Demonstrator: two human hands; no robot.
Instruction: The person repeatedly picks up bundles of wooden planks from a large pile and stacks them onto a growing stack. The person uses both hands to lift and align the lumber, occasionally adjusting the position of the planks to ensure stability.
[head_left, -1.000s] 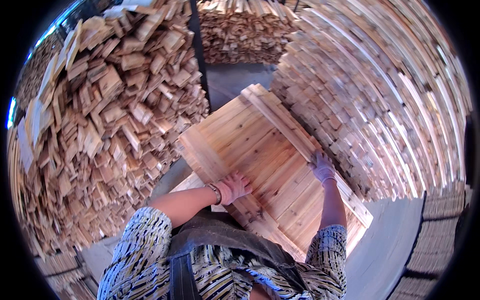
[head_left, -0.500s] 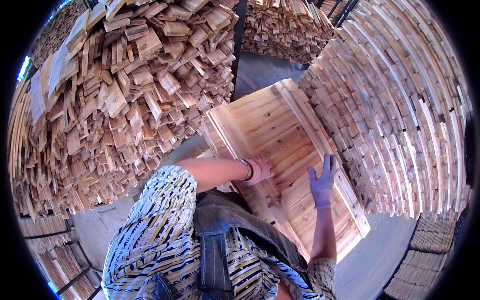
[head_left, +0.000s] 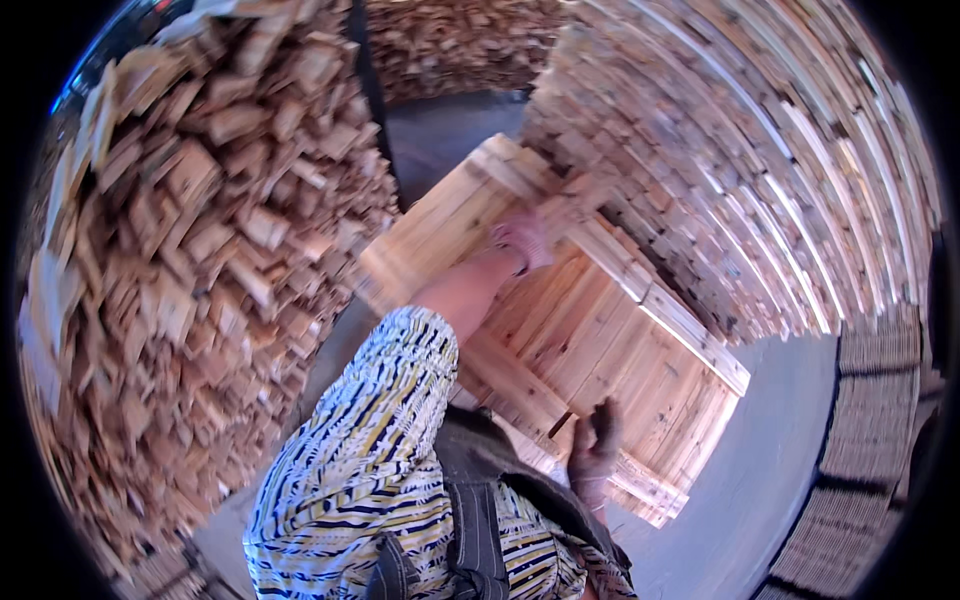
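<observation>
A pale wooden panel of side-by-side boards, with battens across it, lies slantwise before me. My left hand, in a pinkish glove, reaches over its far part, close to the far-side batten. Motion smears those fingers, and a blurred wooden shape beyond them may be a loose piece; whether I grip it cannot be told. Beside the near batten, my right hand is raised in a darker-looking glove. Its fingers are loosely bent with the thumb apart, and nothing shows in them.
A high heap of short wood offcuts rises on the left. Tall rows of stacked boards stand close along the panel's right side. Bundles of thin slats sit at the far right, past the grey floor. A dark post stands behind.
My left hand has moved from the near batten toward the panel's far end. My right hand has left the right-side batten and come back toward my body. The view has turned.
</observation>
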